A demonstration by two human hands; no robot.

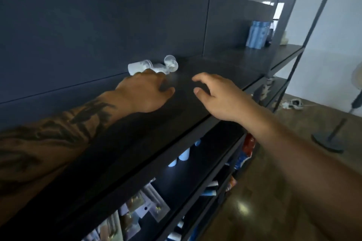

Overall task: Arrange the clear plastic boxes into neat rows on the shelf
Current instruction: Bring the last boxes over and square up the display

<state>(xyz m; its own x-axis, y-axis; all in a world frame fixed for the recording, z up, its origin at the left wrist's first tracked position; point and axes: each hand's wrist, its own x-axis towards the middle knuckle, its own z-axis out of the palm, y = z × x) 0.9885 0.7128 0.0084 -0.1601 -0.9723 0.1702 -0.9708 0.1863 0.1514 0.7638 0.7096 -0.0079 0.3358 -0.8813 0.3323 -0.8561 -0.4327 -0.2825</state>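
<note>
Two small clear plastic boxes lie tipped on their sides at the back of the dark shelf (pixel 215 72), against the rear panel. One clear box (pixel 138 66) is on the left, the other clear box (pixel 172 64) just right of it, both blurred. My left hand (pixel 145 92) reaches over the shelf with its fingertips at the left box; whether it grips the box is hidden by the knuckles. My right hand (pixel 219 96) hovers over the shelf to the right, fingers loosely spread and holding nothing.
A stack of blue packages (pixel 257 34) stands at the shelf's far right end by a grey metal upright (pixel 282 25). Lower shelves hold packaged goods (pixel 145 209). A floor stand (pixel 329 141) sits on the brown floor to the right.
</note>
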